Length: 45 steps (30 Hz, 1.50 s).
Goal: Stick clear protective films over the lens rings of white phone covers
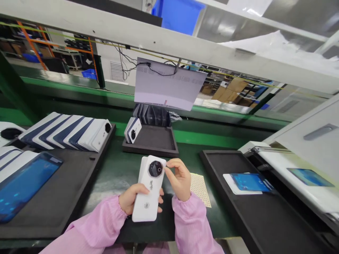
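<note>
My left hand [134, 197] is wrapped round a white phone back cover [153, 192], its thumb on the front and its fingertips showing at the right edge. A second white panel [143, 167] peeks out behind the cover's left side. The cover stands tilted, with a dark octagonal camera ring at its top and small dark print below. My right hand [181, 178] is pinched closed at the cover's upper right corner; anything between its fingertips is too small to make out. Beside the right wrist lies a pale yellow sheet of small red dots [200, 188].
At left, a black tray [76, 183] carries a row of white and dark blue panels [69, 132]. A smaller foam tray [159, 139] sits ahead, below a hanging white board [169, 84]. At right, another black tray [225, 162] bears a blue-filmed white panel [249, 182], beside a white machine [304, 169].
</note>
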Tool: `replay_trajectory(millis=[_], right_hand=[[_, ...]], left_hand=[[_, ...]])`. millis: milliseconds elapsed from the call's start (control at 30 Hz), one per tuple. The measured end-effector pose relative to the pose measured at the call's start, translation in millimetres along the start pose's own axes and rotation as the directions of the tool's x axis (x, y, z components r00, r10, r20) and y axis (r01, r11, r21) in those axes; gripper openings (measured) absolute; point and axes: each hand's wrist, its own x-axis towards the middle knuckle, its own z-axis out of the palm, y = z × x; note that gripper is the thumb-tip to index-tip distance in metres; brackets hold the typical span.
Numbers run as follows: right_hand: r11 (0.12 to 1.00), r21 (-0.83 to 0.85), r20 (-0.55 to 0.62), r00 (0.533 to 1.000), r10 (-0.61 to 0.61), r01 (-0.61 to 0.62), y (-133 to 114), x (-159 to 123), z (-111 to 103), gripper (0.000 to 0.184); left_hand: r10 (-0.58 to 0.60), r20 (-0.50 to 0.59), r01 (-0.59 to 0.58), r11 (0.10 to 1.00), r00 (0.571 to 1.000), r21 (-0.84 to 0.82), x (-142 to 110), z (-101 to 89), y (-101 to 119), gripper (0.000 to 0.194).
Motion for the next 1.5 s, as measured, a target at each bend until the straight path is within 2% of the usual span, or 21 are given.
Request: replay_trajectory(millis=[167,333,467,567,633,700,767,833,867,933,1000,1067,1133,1200,1300,1400,1500], right_hand=[[0.992,-0.129,0.047,0.999,0.014,-0.008,-8.1,3.4,-4.7,0.01],[0.994,-0.056,0.096,0.99,0.102,-0.097,-10.5,4.8,-8.6,0.009],[0.982,0.046,0.14,0.975,0.175,-0.183,-8.4,5.7,-15.6,0.006],[0.977,0.067,0.205,0.961,0.185,-0.202,-7.7,7.3,-18.5,0.008],[0.994,-0.027,0.177,0.978,0.111,-0.108,-8.7,6.7,-15.5,0.008],[0.974,-0.196,0.117,0.989,-0.089,0.111,-11.0,3.6,-8.4,0.01],[0.89,-0.297,0.136,0.938,-0.32,0.347,-15.1,-1.6,0.4,0.016],[0.855,-0.203,0.209,0.874,-0.439,0.477,-21.0,-7.4,6.9,0.02],[0.877,-0.097,0.203,0.872,-0.446,0.471,-24.1,-9.9,8.3,0.021],[0.921,0.162,0.078,0.926,-0.369,0.353,-29.3,-13.1,7.1,0.02],[0.899,0.383,-0.093,0.978,-0.189,0.21,-31.4,-12.4,1.4,0.019],[0.862,0.494,-0.189,0.982,-0.024,0.116,-30.2,-7.2,-6.3,0.019],[0.863,0.504,-0.19,0.976,0.104,0.007,-27.9,2.2,-13.8,0.022],[0.882,0.452,-0.144,0.965,0.221,-0.135,-28.0,15.4,-20.3,0.025],[0.908,0.33,-0.026,0.959,0.281,-0.257,-38.5,40.3,-27.8,0.02],[0.955,0.229,0.018,0.982,0.189,-0.188,-58.9,63.3,-31.7,0.019],[0.984,0.158,-0.043,0.995,0.089,-0.081,-74.6,75.3,-30.8,0.021]], left_hand=[[-0.079,0.005,0.078,0.994,0.997,0.07,2.1,-0.8,-8.2,0.043],[-0.066,-0.12,0.095,0.961,0.991,0.26,-0.7,3.1,-1.5,0.041],[0.01,-0.249,0.117,0.864,0.968,0.489,-2.9,8.8,4.3,0.037],[0.001,-0.26,0.137,0.848,0.966,0.513,-3.1,11.3,5.4,0.036],[-0.043,-0.251,0.147,0.899,0.967,0.412,-2.9,11.3,4.5,0.037],[-0.106,-0.235,0.161,0.959,0.966,0.232,-3.1,10.0,3.0,0.038],[-0.158,-0.187,0.167,0.985,0.97,0.038,-4.2,8.4,1.4,0.037],[-0.166,-0.107,0.156,0.983,0.98,-0.101,-5.9,7.4,-0.2,0.039],[-0.15,-0.058,0.14,0.98,0.987,-0.144,-6.9,7.4,-1.1,0.04],[-0.087,0.042,0.094,0.976,0.995,-0.199,-8.3,8.3,-2.8,0.045],[-0.02,0.114,0.046,0.972,0.993,-0.23,-9.0,9.9,-4.1,0.048],[0.026,0.145,0.011,0.97,0.989,-0.243,-9.3,11.2,-4.6,0.048],[0.043,0.155,-0.004,0.97,0.987,-0.244,-9.7,11.6,-5.0,0.048],[0.051,0.154,-0.014,0.972,0.987,-0.235,-10.6,11.7,-5.5,0.049],[0.048,0.154,-0.012,0.975,0.987,-0.222,-13.1,12.9,-6.0,0.05],[0.047,0.182,-0.011,0.982,0.982,-0.19,-16.0,16.0,-4.5,0.049],[0.046,0.209,-0.013,0.987,0.977,-0.159,-17.8,18.3,-2.3,0.049]])
